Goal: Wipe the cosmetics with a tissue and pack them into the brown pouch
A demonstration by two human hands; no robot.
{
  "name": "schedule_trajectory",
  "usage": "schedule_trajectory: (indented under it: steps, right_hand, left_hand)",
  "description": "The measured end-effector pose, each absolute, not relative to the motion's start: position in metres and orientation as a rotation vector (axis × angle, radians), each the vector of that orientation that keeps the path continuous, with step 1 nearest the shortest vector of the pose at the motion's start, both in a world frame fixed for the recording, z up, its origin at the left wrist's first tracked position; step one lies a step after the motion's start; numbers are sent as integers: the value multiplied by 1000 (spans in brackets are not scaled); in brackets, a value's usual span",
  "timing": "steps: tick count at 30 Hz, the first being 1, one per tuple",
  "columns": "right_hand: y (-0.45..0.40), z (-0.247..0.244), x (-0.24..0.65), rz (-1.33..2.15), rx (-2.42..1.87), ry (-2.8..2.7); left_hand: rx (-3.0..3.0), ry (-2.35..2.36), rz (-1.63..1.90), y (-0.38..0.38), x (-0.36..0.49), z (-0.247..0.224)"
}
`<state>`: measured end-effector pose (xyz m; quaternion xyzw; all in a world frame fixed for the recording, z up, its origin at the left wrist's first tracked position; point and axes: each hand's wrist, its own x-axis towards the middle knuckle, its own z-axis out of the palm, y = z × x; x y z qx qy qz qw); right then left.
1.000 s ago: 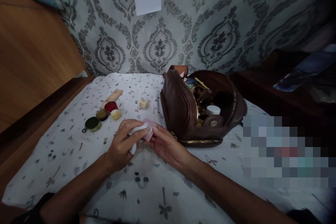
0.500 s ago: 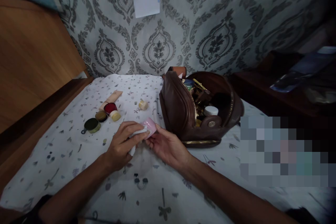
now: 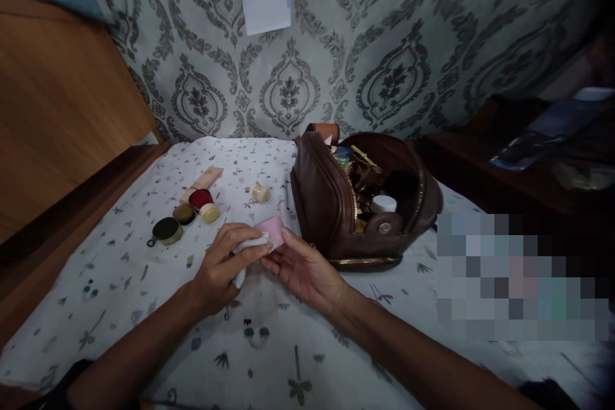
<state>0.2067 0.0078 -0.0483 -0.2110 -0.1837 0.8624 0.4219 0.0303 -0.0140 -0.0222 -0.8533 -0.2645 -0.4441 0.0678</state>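
Observation:
A small pink container (image 3: 270, 230), perhaps a cosmetic jar, is held between the thumb and fingers of my right hand (image 3: 305, 269). Pinched in my left hand (image 3: 225, 262) is a folded white wipe (image 3: 252, 243), its edge pressed against the pink container. Both hands are above the patterned white sheet (image 3: 269, 346). Just beyond the right hand stands an unzipped brown leather bag (image 3: 319, 195) with gold zips. Inside it lie a white-lidded jar (image 3: 384, 204) and several gold-coloured items, partly hidden in shadow.
Left of my hands lie a dark green round container (image 3: 167, 230), a brown-gold jar (image 3: 184, 213), a red-topped jar (image 3: 200, 198), a pale yellow jar (image 3: 209, 213) and a beige tube (image 3: 206, 180). A small cream jar (image 3: 261, 193) sits farther off. Wooden furniture (image 3: 67, 77) borders the left.
The pink container has turned slightly in my right hand, and the wipe has shifted a little against it. Both hands keep their hold; the other items stay put.

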Motion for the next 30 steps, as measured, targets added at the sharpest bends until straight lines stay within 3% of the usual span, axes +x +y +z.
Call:
schedule_trajectory:
  steps: [30]
  right_hand:
    - [8,-48,207,2165,-520,-471]
  left_hand:
    - [-2483,-1066,-1459,-14,30,-22]
